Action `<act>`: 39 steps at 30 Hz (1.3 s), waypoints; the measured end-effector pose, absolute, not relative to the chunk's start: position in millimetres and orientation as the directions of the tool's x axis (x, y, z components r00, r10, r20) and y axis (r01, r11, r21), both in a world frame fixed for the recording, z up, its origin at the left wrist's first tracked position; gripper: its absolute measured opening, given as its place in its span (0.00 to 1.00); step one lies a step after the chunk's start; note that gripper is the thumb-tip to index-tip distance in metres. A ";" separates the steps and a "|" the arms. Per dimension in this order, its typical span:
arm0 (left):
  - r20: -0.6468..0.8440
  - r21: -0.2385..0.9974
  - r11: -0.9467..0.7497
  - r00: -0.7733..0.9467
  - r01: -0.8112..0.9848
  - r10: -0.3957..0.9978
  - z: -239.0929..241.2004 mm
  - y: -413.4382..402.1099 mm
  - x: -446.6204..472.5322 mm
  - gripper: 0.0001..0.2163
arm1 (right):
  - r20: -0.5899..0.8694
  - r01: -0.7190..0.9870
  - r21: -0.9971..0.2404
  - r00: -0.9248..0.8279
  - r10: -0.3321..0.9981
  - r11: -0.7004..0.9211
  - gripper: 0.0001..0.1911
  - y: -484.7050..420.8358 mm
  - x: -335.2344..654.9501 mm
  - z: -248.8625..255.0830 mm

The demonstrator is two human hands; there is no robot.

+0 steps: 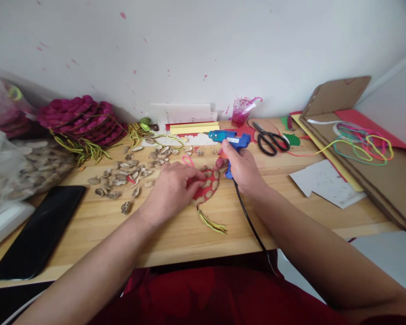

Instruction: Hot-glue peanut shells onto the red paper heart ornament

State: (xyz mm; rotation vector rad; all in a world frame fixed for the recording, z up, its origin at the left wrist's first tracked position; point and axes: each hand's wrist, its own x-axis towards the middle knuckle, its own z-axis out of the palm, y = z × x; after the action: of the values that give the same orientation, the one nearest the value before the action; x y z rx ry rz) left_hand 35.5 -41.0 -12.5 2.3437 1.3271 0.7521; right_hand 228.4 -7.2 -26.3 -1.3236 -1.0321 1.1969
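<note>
Red disc [209, 185] partly under left fingers [195, 174]; near right fingers [221, 163]

A white wall [189, 49] with pink splashes [122, 15] rises beyond the hands [174, 183]; beneath them runs a pale wooden tabletop [176, 239].

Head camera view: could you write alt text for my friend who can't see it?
A person's right hand grips a blue glue gun while the left hand is at a red, tasselled disc bearing peanut shells. Loose shells lie to the left on the wooden table; scissors and multicoloured cord lie to the right.
</note>
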 end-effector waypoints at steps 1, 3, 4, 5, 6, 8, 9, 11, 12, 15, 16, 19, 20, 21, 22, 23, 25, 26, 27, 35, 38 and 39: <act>0.267 0.529 -0.502 0.427 0.684 0.864 -13.1 -41.5 36.9 0.05 | -0.103 -0.039 -0.994 0.135 0.985 -0.099 0.24 -6.9 228.6 -27.2; 0.253 0.523 -0.500 0.434 0.691 0.865 -14.1 -42.5 39.5 0.05 | -0.096 -0.039 -0.995 0.138 0.986 -0.091 0.24 -6.3 229.2 -29.0; 0.248 0.517 -0.498 0.435 0.696 0.866 -14.5 -43.0 40.7 0.04 | -0.091 -0.039 -0.995 0.139 0.986 -0.087 0.24 -6.0 229.4 -29.7; 0.241 0.508 -0.494 0.434 0.706 0.868 -14.9 -43.6 41.8 0.04 | -0.088 -0.039 -0.996 0.140 0.986 -0.083 0.24 -5.8 229.5 -30.1; 0.232 0.497 -0.488 0.432 0.717 0.871 -15.1 -44.2 42.9 0.05 | -0.085 -0.039 -0.996 0.141 0.986 -0.081 0.24 -5.7 229.6 -30.4; 0.219 0.476 -0.478 0.427 0.738 0.877 -15.3 -45.1 44.7 0.05 | -0.085 -0.037 -0.996 0.142 0.986 -0.081 0.23 -5.6 229.6 -30.4; 0.213 0.466 -0.473 0.425 0.748 0.880 -15.2 -45.4 45.4 0.04 | -0.086 -0.035 -0.996 0.142 0.986 -0.081 0.23 -5.7 229.6 -30.2; 0.206 0.450 -0.461 0.413 0.765 0.887 -15.0 -45.8 46.6 0.03 | -0.084 -0.033 -0.996 0.137 0.987 -0.080 0.23 -5.9 229.5 -29.8; 0.202 0.443 -0.453 0.406 0.774 0.891 -14.9 -45.9 47.1 0.03 | -0.083 -0.030 -0.996 0.135 0.987 -0.080 0.23 -6.0 229.4 -29.7; 0.191 0.421 -0.431 0.386 0.798 0.902 -14.8 -46.2 48.5 0.02 | -0.081 -0.022 -0.997 0.136 0.987 -0.079 0.23 -6.1 229.5 -29.6; 0.190 0.416 -0.427 0.383 0.803 0.904 -14.8 -46.3 48.9 0.03 | -0.081 -0.022 -0.997 0.139 0.987 -0.078 0.23 -6.0 229.6 -29.8; 0.203 0.388 -0.424 0.373 0.818 0.905 -15.0 -47.0 50.1 0.03 | -0.082 -0.029 -0.997 0.136 0.987 -0.079 0.23 -5.5 229.8 -30.8; 0.207 0.378 -0.422 0.369 0.824 0.906 -15.1 -47.3 50.4 0.04 | -0.082 -0.031 -0.996 0.134 0.988 -0.079 0.23 -5.3 229.9 -31.1; 0.209 0.368 -0.420 0.367 0.830 0.907 -15.3 -47.6 50.8 0.04 | -0.082 -0.033 -0.996 0.132 0.988 -0.079 0.23 -5.2 229.8 -31.3; 0.208 0.359 -0.417 0.363 0.835 0.908 -15.5 -47.9 51.0 0.04 | -0.083 -0.035 -0.996 0.131 0.988 -0.079 0.23 -5.2 229.7 -31.3; 0.206 0.353 -0.412 0.360 0.840 0.910 -15.7 -48.2 51.3 0.04 | -0.085 -0.038 -0.996 0.132 0.988 -0.081 0.23 -5.2 229.6 -31.2; 0.198 0.348 -0.402 0.353 0.847 0.914 -16.2 -48.7 51.7 0.05 | -0.089 -0.043 -0.996 0.134 0.987 -0.084 0.22 -5.6 229.1 -30.5; 0.196 0.346 -0.398 0.350 0.849 0.916 -16.4 -48.9 51.9 0.05 | -0.090 -0.046 -0.995 0.135 0.987 -0.084 0.23 -5.8 228.8 -30.1; 0.193 0.346 -0.395 0.347 0.851 0.918 -16.6 -49.1 52.0 0.05 | -0.090 -0.049 -0.995 0.135 0.987 -0.084 0.23 -5.9 228.6 -29.7; 0.190 0.358 -0.396 0.350 0.845 0.917 -15.4 -48.9 53.9 0.05 | -0.102 -0.041 -0.994 0.136 0.985 -0.097 0.26 -5.4 228.9 -30.0; 0.190 0.401 -0.390 0.341 0.829 0.921 -10.1 -46.5 50.5 0.07 | -0.102 -0.046 -0.994 0.138 0.985 -0.097 0.25 -6.1 228.7 -28.7; 0.192 0.416 -0.385 0.335 0.824 0.923 -7.8 -45.2 48.0 0.09 | -0.103 -0.052 -0.994 0.137 0.985 -0.096 0.25 -6.6 228.4 -27.7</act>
State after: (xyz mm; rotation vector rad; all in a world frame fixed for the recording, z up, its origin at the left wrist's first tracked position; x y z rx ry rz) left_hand 48.0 -45.2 -7.8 2.3563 1.5771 0.5869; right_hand 228.4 -6.6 -27.7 -1.3112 -1.0241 1.1977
